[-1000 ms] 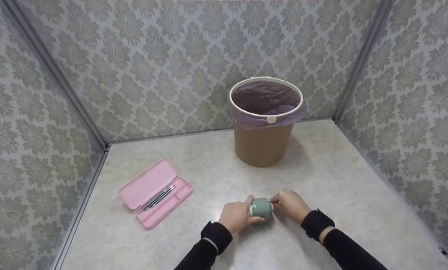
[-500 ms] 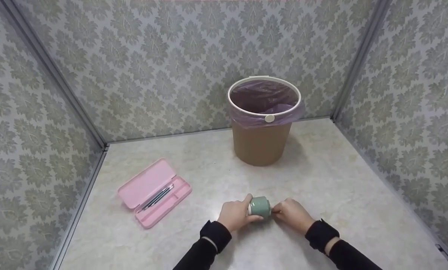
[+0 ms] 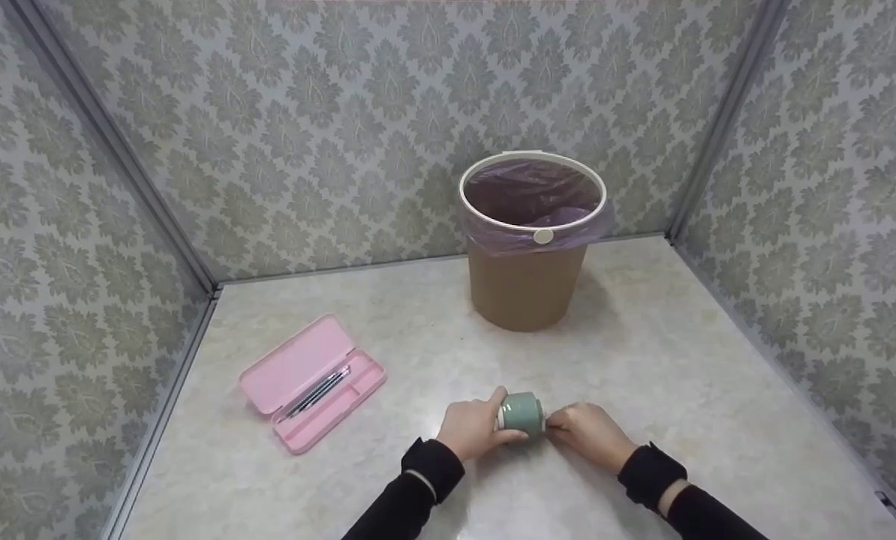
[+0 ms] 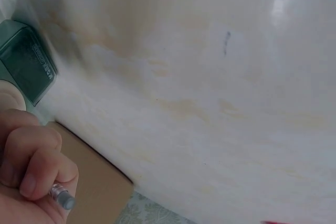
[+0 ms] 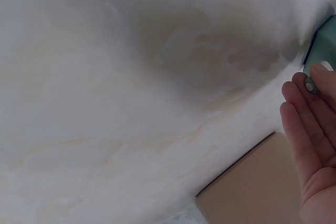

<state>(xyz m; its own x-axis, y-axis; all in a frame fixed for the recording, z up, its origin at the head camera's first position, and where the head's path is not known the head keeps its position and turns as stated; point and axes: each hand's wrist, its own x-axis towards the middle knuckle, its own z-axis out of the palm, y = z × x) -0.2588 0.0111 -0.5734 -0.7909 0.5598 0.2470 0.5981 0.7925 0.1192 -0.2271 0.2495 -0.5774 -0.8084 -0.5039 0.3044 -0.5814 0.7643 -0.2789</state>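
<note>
A green pencil sharpener (image 3: 522,414) lies between the hands on the table. My left hand (image 3: 469,429) holds its left end, thumb and forefinger along its sides. In the left wrist view, that hand's curled fingers also hold a pencil (image 4: 63,197), its grey eraser end poking out beside the sharpener's round cream collar (image 4: 10,97). The rest of the pencil is hidden. On the other side, my right hand (image 3: 587,433) pinches the crank's small green knob (image 5: 311,85) between thumb and fingertips. A dark see-through shavings drawer (image 4: 32,66) shows on the sharpener.
An opened pink pencil case (image 3: 328,420) with several pencils (image 3: 317,394) stands to the left. Behind the hands stands a brown bin (image 3: 523,289) with a purple liner (image 3: 527,241). Patterned wall panels (image 3: 388,135) enclose the table (image 3: 388,487) at the back and sides.
My right hand has come slightly nearer and to the right, still at the crank knob. The left hand and the pencil sharpener stay nearly in place.
</note>
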